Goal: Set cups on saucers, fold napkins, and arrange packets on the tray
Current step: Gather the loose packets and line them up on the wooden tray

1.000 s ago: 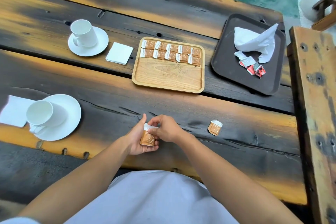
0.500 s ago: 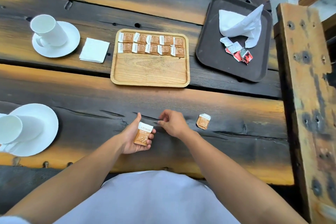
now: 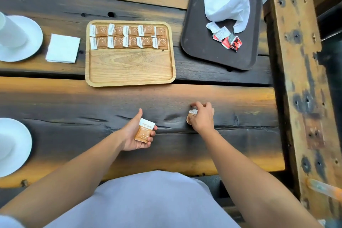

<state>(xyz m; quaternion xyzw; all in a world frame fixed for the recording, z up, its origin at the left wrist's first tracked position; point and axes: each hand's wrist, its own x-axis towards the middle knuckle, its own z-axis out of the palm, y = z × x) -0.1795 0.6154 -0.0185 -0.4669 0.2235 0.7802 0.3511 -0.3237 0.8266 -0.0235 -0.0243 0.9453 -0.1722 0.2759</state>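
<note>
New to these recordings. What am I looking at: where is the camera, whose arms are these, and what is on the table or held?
No machine here: a person wears a camera on the head, so the picture looks down at their own arms. The left hand holds a brown packet; the right hand curls round a second packet on the wooden table. Farther off, a wooden tray carries two rows of packets, beside a folded napkin, a cup on a saucer, and a dark tray with a crumpled napkin.
</note>
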